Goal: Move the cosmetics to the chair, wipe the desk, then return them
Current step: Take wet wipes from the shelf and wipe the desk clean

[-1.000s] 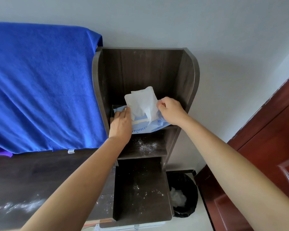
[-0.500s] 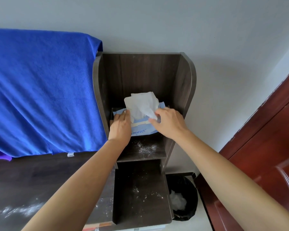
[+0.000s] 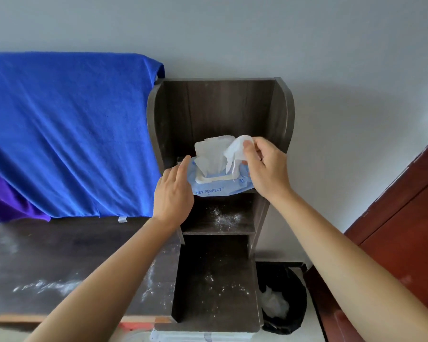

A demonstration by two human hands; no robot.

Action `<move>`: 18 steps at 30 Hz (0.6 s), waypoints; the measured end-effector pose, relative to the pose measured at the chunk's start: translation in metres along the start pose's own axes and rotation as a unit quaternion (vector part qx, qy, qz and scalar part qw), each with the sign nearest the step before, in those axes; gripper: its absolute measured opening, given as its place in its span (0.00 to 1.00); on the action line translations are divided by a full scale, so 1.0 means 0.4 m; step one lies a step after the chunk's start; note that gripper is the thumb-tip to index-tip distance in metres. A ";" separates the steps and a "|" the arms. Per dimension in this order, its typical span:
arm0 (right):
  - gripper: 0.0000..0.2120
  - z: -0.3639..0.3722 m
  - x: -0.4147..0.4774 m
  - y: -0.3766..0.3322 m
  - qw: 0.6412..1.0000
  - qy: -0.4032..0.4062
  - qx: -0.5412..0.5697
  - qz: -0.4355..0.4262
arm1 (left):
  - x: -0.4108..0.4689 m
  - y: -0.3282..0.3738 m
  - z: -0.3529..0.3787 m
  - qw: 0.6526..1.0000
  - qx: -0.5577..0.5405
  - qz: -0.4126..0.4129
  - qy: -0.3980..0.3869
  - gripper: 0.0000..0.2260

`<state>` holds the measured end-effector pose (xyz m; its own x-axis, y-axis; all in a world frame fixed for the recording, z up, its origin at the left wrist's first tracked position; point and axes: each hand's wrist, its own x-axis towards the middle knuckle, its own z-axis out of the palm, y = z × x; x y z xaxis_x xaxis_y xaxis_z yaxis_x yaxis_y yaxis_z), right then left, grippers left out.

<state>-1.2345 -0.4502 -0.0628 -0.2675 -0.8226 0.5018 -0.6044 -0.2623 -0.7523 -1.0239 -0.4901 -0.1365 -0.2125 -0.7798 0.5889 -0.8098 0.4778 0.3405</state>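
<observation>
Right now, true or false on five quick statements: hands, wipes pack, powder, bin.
1. The right hand pinches a white wipe sticking out of the wipes pack. True.
2. The left hand grips the blue towel. False: its straight fingers lie along the pack's left end.
3. The wipes pack lies on the desk top. False: it sits on a board inside the shelf unit.
4. White powder lies on the middle shelf, just below the pack. True.
5. The bin is empty. False: a white wad lies in it.
</observation>
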 end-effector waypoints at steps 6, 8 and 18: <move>0.16 0.078 -0.108 -0.013 0.971 -0.093 0.215 0.047 | -0.161 -0.079 -0.049 0.995 0.079 -0.038 -0.036 0.22; 0.19 0.140 -0.157 0.019 0.968 -0.170 0.169 0.078 | -0.226 -0.124 -0.066 0.989 0.093 -0.095 -0.065 0.22; 0.17 0.429 -0.373 0.030 0.921 -0.366 -0.064 0.115 | -0.436 -0.408 -0.154 0.968 0.122 -0.149 -0.162 0.21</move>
<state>-1.0732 -0.4171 -0.2199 0.1498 -0.9810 -0.1231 -0.6908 -0.0148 -0.7229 -0.8209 -0.4070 -0.2496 -0.0778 -0.9729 0.2176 -0.9581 0.1333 0.2535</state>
